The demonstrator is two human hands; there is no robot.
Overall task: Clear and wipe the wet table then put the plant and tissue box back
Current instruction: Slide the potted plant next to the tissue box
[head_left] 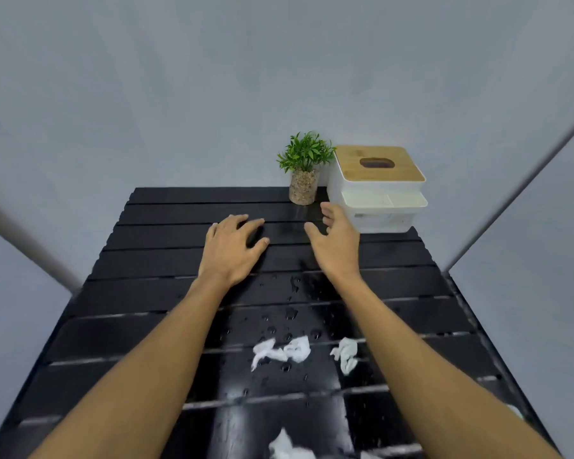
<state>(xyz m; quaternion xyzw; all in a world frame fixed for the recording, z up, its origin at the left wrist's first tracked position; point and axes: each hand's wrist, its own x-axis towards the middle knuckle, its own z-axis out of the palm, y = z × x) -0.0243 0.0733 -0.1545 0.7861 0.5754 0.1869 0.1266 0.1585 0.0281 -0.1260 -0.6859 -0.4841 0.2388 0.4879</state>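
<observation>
A black slatted table (153, 260) carries water drops across its middle and near part. At its far right corner stand a small green plant (305, 170) in a pebble-filled glass and a white tissue box (378, 190) with a wooden lid. My left hand (234, 248) hovers over the far slats, fingers spread, holding nothing. My right hand (337, 241) is open just left of the tissue box and in front of the plant, touching neither. Crumpled wet tissues (284, 352) lie between my forearms, another tissue wad (347, 354) next to my right forearm.
More crumpled tissue (285, 445) lies at the near edge of the table. Grey walls close in behind and on both sides. A pale pole (30, 246) slants at the left and a thin edge (524, 190) at the right.
</observation>
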